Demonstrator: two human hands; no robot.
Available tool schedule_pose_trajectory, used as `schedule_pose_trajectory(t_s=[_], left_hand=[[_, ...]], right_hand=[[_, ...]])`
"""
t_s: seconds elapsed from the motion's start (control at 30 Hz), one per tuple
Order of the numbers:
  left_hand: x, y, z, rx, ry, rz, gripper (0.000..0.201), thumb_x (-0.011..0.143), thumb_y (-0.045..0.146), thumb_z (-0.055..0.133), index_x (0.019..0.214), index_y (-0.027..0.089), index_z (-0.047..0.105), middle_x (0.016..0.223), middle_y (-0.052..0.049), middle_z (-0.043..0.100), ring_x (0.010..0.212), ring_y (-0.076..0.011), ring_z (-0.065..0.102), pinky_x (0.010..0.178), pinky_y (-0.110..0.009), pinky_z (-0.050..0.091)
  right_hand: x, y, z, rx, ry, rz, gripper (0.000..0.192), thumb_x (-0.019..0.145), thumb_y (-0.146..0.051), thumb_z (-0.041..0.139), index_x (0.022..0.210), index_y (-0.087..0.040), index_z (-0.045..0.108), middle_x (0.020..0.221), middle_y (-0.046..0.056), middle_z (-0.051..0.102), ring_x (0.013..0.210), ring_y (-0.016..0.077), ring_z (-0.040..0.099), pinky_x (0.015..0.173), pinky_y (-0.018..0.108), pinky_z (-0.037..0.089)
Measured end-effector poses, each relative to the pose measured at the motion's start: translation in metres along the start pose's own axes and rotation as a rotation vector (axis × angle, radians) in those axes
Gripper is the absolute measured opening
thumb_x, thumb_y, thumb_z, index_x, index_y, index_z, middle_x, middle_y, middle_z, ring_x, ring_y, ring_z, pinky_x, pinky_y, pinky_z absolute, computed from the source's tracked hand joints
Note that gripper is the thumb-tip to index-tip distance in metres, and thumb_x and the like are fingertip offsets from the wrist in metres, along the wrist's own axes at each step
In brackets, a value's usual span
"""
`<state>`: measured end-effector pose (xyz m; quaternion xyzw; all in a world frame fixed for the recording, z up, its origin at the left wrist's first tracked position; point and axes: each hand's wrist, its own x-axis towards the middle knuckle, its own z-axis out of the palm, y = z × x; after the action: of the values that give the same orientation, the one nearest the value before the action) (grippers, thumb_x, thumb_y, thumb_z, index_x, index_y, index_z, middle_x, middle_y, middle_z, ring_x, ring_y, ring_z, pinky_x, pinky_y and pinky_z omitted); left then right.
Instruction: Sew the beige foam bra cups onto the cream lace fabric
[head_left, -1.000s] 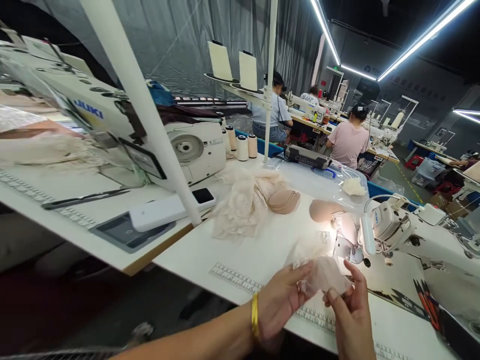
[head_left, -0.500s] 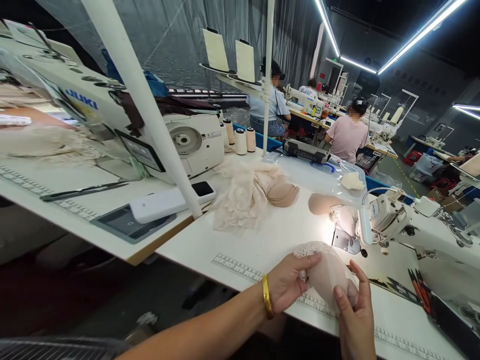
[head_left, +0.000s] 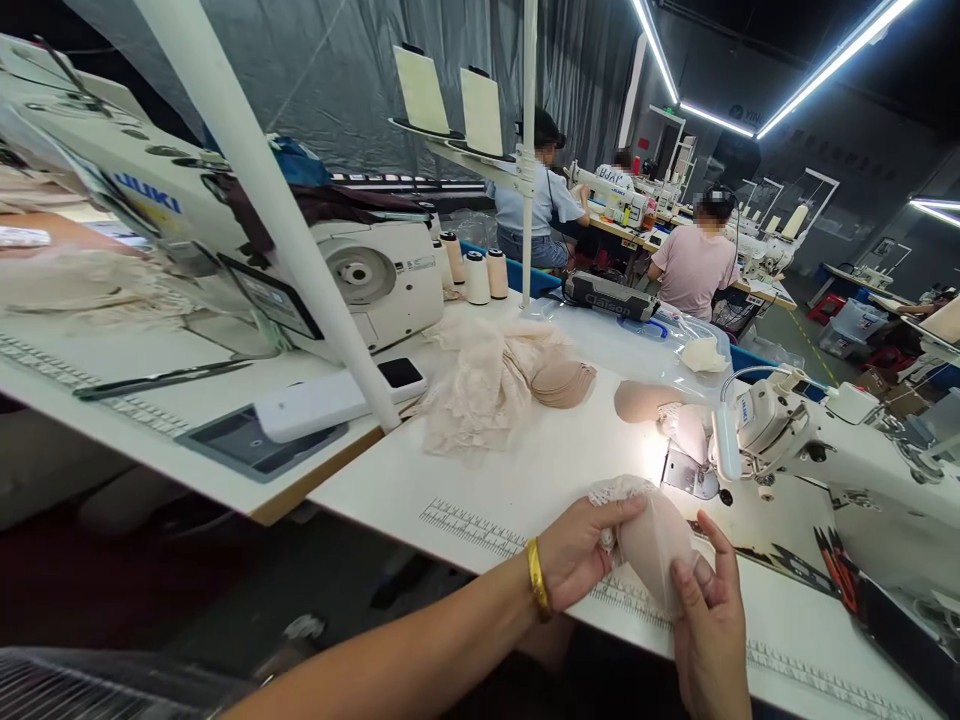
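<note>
Between my hands is a pale pink bra cup with a lace edge, held above the table's front edge. My left hand is closed on its lace side, thumb on top. On the other side my right hand pinches the cup's lower right edge, its index finger raised. Just beyond, another lace-trimmed cup lies by the lit needle plate of a sewing machine. A stack of beige cup pads rests beside a heap of cream lace fabric. A single beige pad lies nearer the machine.
A second sewing machine stands at left, behind a white post. Thread cones stand beside it. Scissors and orange-handled tools lie at right. A plastic bin lid is at the back. Two co-workers sit beyond.
Both hands keep hold of the cup in almost the same pose. The view has shifted slightly. A co-worker in blue at the back has moved an arm forward.
</note>
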<state>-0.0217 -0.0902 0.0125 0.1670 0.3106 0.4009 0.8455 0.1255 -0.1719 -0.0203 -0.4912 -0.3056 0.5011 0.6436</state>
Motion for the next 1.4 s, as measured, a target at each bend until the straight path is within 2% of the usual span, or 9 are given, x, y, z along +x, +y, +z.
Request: schedule_pose_trajectory(t_s=[0.27, 0.43, 0.73, 0.9, 1.1, 1.17, 1.27, 1.33, 1.4], left_hand=[[0.012, 0.008, 0.004, -0.065, 0.13, 0.011, 0.01, 0.083, 0.011, 0.077, 0.092, 0.012, 0.075, 0.093, -0.005, 0.075, 0.078, -0.0147, 0.069, 0.065, -0.022, 0.054], [0.008, 0.009, 0.005, -0.074, 0.094, 0.015, 0.005, 0.085, 0.012, 0.074, 0.089, 0.011, 0.075, 0.089, -0.006, 0.076, 0.077, -0.0151, 0.069, 0.068, -0.023, 0.056], [0.0, 0.011, 0.007, -0.046, 0.017, 0.047, 0.019, 0.077, 0.023, 0.084, 0.089, 0.01, 0.076, 0.09, -0.008, 0.075, 0.083, -0.0196, 0.069, 0.076, -0.03, 0.058], [-0.002, 0.009, 0.005, 0.065, -0.105, 0.118, 0.036, 0.066, 0.027, 0.093, 0.095, 0.011, 0.077, 0.095, -0.01, 0.075, 0.089, -0.0211, 0.068, 0.082, -0.03, 0.055], [0.0, 0.012, 0.005, 0.164, -0.118, 0.138, 0.035, 0.065, 0.027, 0.092, 0.094, 0.013, 0.077, 0.095, -0.01, 0.075, 0.089, -0.0218, 0.068, 0.083, -0.03, 0.052], [-0.003, 0.021, 0.008, 0.208, -0.202, 0.131, 0.035, 0.066, 0.03, 0.091, 0.094, 0.014, 0.077, 0.094, -0.009, 0.075, 0.089, -0.0222, 0.068, 0.083, -0.03, 0.052], [-0.012, 0.04, 0.017, 0.476, -0.503, 0.06, 0.043, 0.063, 0.039, 0.091, 0.097, 0.018, 0.077, 0.096, -0.007, 0.075, 0.091, -0.0256, 0.068, 0.082, -0.034, 0.052], [-0.012, 0.051, 0.024, 0.843, -0.774, 0.066, 0.035, 0.062, 0.037, 0.089, 0.092, 0.023, 0.078, 0.096, -0.006, 0.076, 0.088, -0.0278, 0.067, 0.085, -0.038, 0.05], [-0.002, 0.055, 0.03, 1.234, -0.998, 0.254, 0.011, 0.065, 0.02, 0.081, 0.071, 0.025, 0.074, 0.089, -0.004, 0.076, 0.083, -0.027, 0.066, 0.096, -0.044, 0.042]], right_hand=[[0.003, -0.012, -0.004, -0.031, -0.071, 0.009, 0.07, 0.086, -0.054, 0.071, 0.145, -0.028, 0.042, 0.095, 0.003, 0.07, 0.091, 0.0222, 0.067, 0.082, 0.037, 0.054], [-0.001, -0.004, -0.006, -0.094, -0.093, -0.015, 0.077, 0.083, -0.043, 0.078, 0.147, -0.029, 0.038, 0.096, 0.001, 0.069, 0.093, 0.0197, 0.067, 0.09, 0.037, 0.053], [-0.004, 0.018, -0.005, -0.19, 0.017, -0.114, 0.083, 0.082, -0.052, 0.077, 0.15, -0.025, 0.039, 0.091, 0.001, 0.069, 0.082, 0.0188, 0.067, 0.079, 0.031, 0.054], [-0.003, 0.019, -0.005, -0.221, 0.049, -0.141, 0.084, 0.081, -0.054, 0.077, 0.15, -0.024, 0.041, 0.081, -0.001, 0.067, 0.075, 0.0193, 0.067, 0.074, 0.032, 0.055], [-0.005, 0.02, -0.006, -0.212, 0.024, -0.14, 0.084, 0.081, -0.053, 0.078, 0.15, -0.024, 0.039, 0.089, 0.002, 0.071, 0.078, 0.0199, 0.068, 0.076, 0.033, 0.056], [-0.005, 0.019, -0.013, -0.25, -0.009, -0.148, 0.085, 0.08, -0.051, 0.079, 0.151, -0.025, 0.039, 0.088, 0.001, 0.071, 0.074, 0.0191, 0.067, 0.075, 0.033, 0.056], [0.007, 0.006, -0.032, -0.385, -0.06, -0.256, 0.083, 0.079, -0.044, 0.079, 0.15, -0.026, 0.041, 0.102, 0.005, 0.072, 0.082, 0.0215, 0.07, 0.076, 0.034, 0.057], [0.025, -0.011, -0.046, -0.565, -0.157, -0.451, 0.064, 0.082, -0.037, 0.077, 0.141, -0.028, 0.053, 0.106, 0.006, 0.073, 0.089, 0.0234, 0.07, 0.079, 0.035, 0.056], [0.051, -0.031, -0.056, -0.847, -0.366, -0.712, 0.025, 0.089, -0.027, 0.068, 0.114, -0.031, 0.071, 0.094, 0.003, 0.074, 0.086, 0.022, 0.068, 0.079, 0.034, 0.054]])
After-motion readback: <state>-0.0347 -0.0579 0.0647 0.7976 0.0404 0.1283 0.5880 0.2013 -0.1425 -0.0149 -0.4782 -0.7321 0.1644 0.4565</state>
